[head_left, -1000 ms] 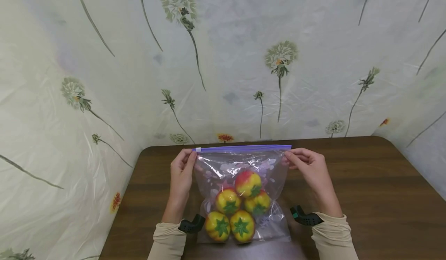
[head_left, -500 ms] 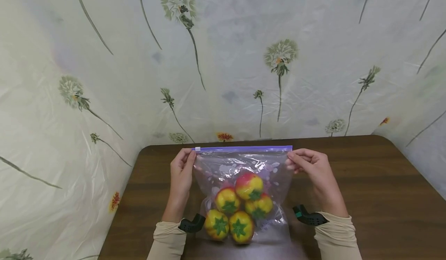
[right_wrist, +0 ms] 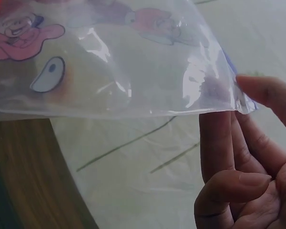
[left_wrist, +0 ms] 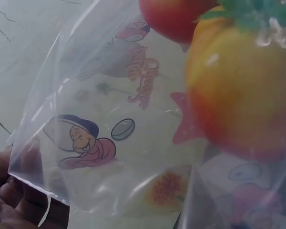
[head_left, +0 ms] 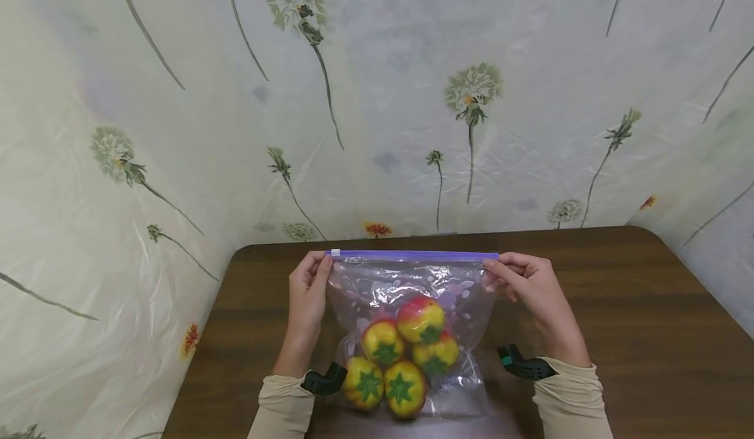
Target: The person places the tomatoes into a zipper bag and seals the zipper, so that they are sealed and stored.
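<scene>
A clear plastic slider bag (head_left: 474, 315) with printed cartoon figures hangs between my hands. Its purple zip strip (head_left: 412, 255) runs straight along the top, and the small white slider (head_left: 336, 253) sits at the left end. Inside are several yellow-and-red fruits (head_left: 405, 390) with green star-shaped leaves, piled toward the bottom. My left hand (head_left: 305, 298) pinches the top left corner beside the slider. At the opposite corner, thumb and fingers of my right hand (head_left: 537, 292) pinch the bag's edge. The right wrist view shows the bag's corner (right_wrist: 240, 102) between thumb and fingers.
Under the bag is a dark brown wooden table (head_left: 636, 334) with a rounded far right corner. A pale sheet with dandelion prints (head_left: 389, 99) covers the wall behind and both sides. Black wrist devices (head_left: 524, 366) sit at both sleeves.
My right hand has shifted slightly right, and the strip's right end has moved right and a little down. The fruits hang slightly lower. My left hand keeps its grip.
</scene>
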Demonstrator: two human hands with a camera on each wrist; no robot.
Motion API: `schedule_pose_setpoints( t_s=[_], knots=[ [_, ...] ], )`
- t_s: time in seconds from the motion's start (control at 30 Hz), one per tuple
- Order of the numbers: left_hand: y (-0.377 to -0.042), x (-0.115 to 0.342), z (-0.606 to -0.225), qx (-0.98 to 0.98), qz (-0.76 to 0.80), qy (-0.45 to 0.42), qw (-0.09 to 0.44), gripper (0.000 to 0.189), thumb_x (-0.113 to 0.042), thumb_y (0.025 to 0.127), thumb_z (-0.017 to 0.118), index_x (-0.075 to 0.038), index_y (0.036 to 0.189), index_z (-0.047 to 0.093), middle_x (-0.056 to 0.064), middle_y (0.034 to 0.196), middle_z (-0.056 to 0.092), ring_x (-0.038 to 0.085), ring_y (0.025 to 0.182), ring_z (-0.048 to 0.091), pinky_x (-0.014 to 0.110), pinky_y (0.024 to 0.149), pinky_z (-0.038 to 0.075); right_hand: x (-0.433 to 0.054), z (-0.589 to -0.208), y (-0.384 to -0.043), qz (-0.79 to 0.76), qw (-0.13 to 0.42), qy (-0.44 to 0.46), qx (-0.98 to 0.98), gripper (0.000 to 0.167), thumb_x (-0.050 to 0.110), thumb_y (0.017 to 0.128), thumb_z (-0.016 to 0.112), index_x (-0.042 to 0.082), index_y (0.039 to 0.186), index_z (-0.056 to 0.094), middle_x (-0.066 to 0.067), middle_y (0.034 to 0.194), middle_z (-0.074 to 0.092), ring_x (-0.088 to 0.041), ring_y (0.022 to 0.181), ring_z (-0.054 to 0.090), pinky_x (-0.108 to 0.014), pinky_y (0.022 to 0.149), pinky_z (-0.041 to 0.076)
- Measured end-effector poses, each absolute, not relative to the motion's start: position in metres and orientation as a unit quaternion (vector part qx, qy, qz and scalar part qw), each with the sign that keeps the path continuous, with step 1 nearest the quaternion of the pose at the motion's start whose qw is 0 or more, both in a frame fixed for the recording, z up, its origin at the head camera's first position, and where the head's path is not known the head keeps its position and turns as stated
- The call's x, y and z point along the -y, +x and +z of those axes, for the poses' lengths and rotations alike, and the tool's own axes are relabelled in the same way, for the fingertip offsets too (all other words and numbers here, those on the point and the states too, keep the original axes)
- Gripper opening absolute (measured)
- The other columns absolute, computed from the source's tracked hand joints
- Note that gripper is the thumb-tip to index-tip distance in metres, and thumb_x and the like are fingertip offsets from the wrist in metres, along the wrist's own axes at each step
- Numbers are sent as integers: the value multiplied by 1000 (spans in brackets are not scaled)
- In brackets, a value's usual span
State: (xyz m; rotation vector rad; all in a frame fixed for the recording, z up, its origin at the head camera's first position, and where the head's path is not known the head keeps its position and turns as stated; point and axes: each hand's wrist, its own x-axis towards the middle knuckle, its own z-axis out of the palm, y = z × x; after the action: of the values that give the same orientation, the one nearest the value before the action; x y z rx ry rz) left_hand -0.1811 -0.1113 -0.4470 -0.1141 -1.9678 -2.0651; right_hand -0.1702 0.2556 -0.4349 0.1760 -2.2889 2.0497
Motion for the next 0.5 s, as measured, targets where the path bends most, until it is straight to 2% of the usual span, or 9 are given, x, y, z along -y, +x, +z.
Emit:
schedule_pose_setpoints(
  t_s=[0.17, 0.27, 0.37, 0.5],
  knots=[
    [-180, 111, -447, 680, -718, -44, 141, 20, -12, 106, 57, 6, 106, 66, -3, 78, 60, 8, 64, 56, 17, 58, 48, -254, -436, -170, 634, 27, 59, 770, 21, 20, 100, 70, -1, 96, 73, 9, 73, 75, -10, 50, 55, -34, 43, 37],
    [-180, 110, -446, 681, -717, -47, 141, 20, -12, 106, 57, 6, 106, 65, -3, 78, 60, 8, 63, 59, 17, 60, 49, -253, -437, -171, 621, 25, 64, 781, 25, 21, 100, 69, -3, 98, 72, 10, 76, 76, -12, 50, 51, -36, 44, 38],
    [-180, 110, -445, 682, -715, -46, 143, 20, -12, 106, 57, 6, 105, 65, -3, 79, 61, 8, 61, 61, 18, 60, 49, -254, -437, -171, 615, 25, 64, 786, 25, 22, 100, 70, -3, 99, 71, 11, 79, 77, -10, 52, 50, -36, 46, 40],
    [-180, 109, -445, 681, -717, -47, 143, 20, -11, 106, 57, 7, 105, 65, -3, 78, 62, 9, 59, 63, 18, 60, 51, -254, -437, -171, 602, 10, 60, 796, 25, 24, 100, 70, -1, 104, 70, 13, 84, 78, -5, 63, 59, -31, 53, 48]
  ],
)
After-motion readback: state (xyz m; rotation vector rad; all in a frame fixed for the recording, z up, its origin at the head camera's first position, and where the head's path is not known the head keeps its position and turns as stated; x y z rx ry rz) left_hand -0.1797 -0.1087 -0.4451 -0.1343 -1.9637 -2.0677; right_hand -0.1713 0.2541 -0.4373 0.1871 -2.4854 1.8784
